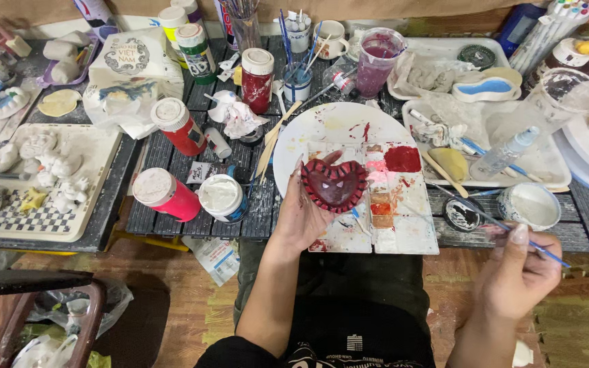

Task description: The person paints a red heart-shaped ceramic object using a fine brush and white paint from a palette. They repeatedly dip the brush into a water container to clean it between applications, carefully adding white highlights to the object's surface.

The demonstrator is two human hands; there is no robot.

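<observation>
My left hand (301, 215) holds up a small heart-shaped clay dish (335, 184), painted dark red with a scalloped rim, over the near edge of the table. My right hand (516, 272) is lower right, off the table edge, gripping a thin blue-handled paintbrush (492, 219) whose tip reaches toward a small black paint pot (462, 214). Behind the dish lies a white palette tray (403, 225) smeared with red and pink paint, resting partly on a round white plate (335, 126).
Red and white paint bottles (172, 191) stand left of the dish. A tray of unpainted clay figures (42, 177) is far left. A purple water cup (378, 58), brush jars, a spray bottle (506, 151) and trays crowd the back and right.
</observation>
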